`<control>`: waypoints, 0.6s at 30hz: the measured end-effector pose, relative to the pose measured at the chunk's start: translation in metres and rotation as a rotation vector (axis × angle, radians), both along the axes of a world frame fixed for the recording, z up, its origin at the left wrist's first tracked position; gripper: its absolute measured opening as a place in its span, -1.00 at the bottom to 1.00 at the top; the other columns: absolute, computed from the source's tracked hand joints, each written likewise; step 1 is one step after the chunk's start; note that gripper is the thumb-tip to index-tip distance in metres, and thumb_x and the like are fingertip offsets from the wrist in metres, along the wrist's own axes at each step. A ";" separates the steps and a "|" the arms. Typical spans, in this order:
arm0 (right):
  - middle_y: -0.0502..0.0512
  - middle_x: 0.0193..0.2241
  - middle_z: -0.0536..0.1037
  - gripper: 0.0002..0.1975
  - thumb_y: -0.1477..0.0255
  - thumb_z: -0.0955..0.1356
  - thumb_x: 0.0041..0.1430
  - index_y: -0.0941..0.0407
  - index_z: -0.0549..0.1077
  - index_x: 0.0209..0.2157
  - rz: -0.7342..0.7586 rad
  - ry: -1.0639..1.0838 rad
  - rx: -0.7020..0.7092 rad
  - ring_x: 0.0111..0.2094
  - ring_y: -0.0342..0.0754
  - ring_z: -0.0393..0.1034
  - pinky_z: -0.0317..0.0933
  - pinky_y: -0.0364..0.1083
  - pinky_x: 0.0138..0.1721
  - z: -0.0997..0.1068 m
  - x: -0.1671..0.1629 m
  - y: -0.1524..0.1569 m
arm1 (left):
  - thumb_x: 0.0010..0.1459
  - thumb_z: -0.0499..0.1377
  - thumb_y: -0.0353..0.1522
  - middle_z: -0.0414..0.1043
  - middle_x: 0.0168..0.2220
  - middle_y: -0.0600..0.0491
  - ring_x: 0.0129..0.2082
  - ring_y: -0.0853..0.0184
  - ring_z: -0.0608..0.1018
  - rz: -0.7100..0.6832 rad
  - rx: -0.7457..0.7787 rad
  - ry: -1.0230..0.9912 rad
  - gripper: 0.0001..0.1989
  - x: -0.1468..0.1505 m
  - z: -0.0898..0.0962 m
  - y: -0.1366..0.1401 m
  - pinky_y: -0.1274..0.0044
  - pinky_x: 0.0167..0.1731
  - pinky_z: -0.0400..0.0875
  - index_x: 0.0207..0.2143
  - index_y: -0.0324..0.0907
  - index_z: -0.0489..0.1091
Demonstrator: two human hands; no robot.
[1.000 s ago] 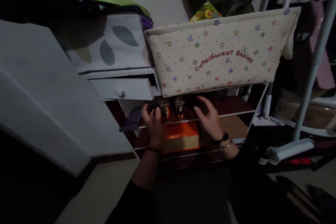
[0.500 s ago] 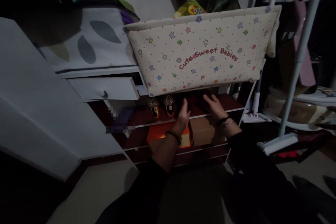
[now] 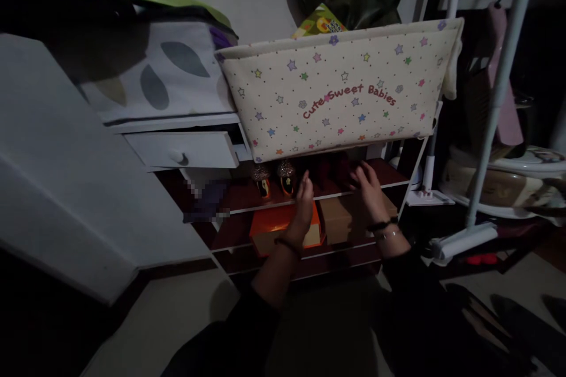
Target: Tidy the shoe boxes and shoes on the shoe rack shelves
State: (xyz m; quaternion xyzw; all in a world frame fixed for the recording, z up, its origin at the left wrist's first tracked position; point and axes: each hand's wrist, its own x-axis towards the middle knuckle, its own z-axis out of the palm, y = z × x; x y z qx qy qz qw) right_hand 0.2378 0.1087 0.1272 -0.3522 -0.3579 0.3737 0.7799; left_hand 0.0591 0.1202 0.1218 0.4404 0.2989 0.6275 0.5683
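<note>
My left hand (image 3: 304,203) is open, fingers straight and together, in front of the upper rack shelf (image 3: 247,199). Just left of it stand a pair of glittery shoes (image 3: 286,178) with orange edges. Between my hands, deep in shadow, sits a pair of dark red shoe-like things (image 3: 326,172), their exact kind hard to make out. My right hand (image 3: 370,188) is at their right side with loosely bent fingers; whether it touches them cannot be seen. An orange box (image 3: 272,221) and a brown cardboard box (image 3: 342,221) lie on the shelf below.
A star-printed fabric basket (image 3: 340,94) overhangs the shelf from above. On the left a white drawer (image 3: 181,150) is pulled partly out. A pole with a white head (image 3: 464,241) leans at the right, near a pink-handled brush (image 3: 504,82).
My right hand has shifted right, away from the middle of the dark red things, and its fingers have bent more. My left hand's fingers have straightened and it sits slightly lower.
</note>
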 end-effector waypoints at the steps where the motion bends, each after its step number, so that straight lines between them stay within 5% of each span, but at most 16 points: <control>1: 0.06 0.09 0.59 -0.39 0.02 0.59 0.06 -0.07 0.52 0.10 -0.007 0.076 -0.001 0.05 0.02 0.54 0.47 0.04 0.03 -0.009 -0.004 -0.019 | 0.41 0.19 -0.06 0.13 0.55 0.04 0.58 0.19 0.10 0.007 0.039 -0.043 -0.48 -0.009 -0.007 -0.015 0.29 0.52 -0.01 0.34 0.05 0.42; 5: -0.05 -0.24 0.57 -0.50 0.17 0.64 -0.02 -0.02 0.59 -0.05 -0.005 0.425 -0.043 -0.26 -0.15 0.48 0.46 -0.12 -0.20 -0.053 -0.031 -0.090 | 0.24 0.38 -0.18 0.58 0.17 -0.08 0.20 0.21 0.60 0.056 0.010 -0.340 -0.60 -0.039 -0.039 -0.077 0.35 0.30 0.41 0.09 -0.09 0.59; 8: -0.12 -0.41 0.46 -0.53 0.28 0.65 -0.04 0.01 0.61 -0.06 0.093 0.567 -0.086 -0.46 -0.24 0.28 0.33 -0.23 -0.41 -0.069 -0.063 -0.120 | 0.18 0.42 -0.31 0.57 -0.24 0.04 -0.25 0.40 0.62 0.038 -0.119 -0.523 -0.62 -0.042 -0.051 -0.105 0.54 -0.14 0.55 0.05 -0.13 0.60; 11: -0.24 -0.58 0.21 -0.51 0.40 0.63 0.01 -0.01 0.61 0.01 0.370 0.579 -0.070 -0.59 -0.27 -0.03 0.05 -0.31 -0.58 -0.051 -0.088 -0.130 | 0.15 0.42 -0.46 0.28 -0.48 0.23 -0.54 0.55 0.34 -0.156 -0.117 -0.533 -0.40 -0.037 -0.039 -0.118 0.67 -0.47 0.31 0.24 0.00 0.50; 15: -0.28 -0.57 0.09 -0.23 0.52 0.56 0.10 -0.25 0.43 0.30 0.774 0.416 0.091 -0.61 -0.27 -0.26 -0.15 -0.31 -0.62 -0.005 -0.092 -0.142 | 0.08 0.44 -0.51 0.11 -0.51 0.28 -0.57 0.52 0.20 -0.303 0.006 -0.450 -0.04 -0.047 -0.001 -0.138 0.66 -0.50 0.24 0.44 0.29 0.24; 18: -0.28 -0.57 0.04 -0.04 0.53 0.53 0.16 -0.48 0.19 0.42 0.961 0.278 0.300 -0.63 -0.26 -0.30 -0.14 -0.30 -0.63 0.007 -0.082 -0.161 | 0.11 0.47 -0.44 0.00 -0.56 0.32 -0.62 0.51 0.09 -0.506 0.270 -0.381 0.09 -0.066 0.014 -0.163 0.66 -0.53 0.21 0.47 0.52 0.02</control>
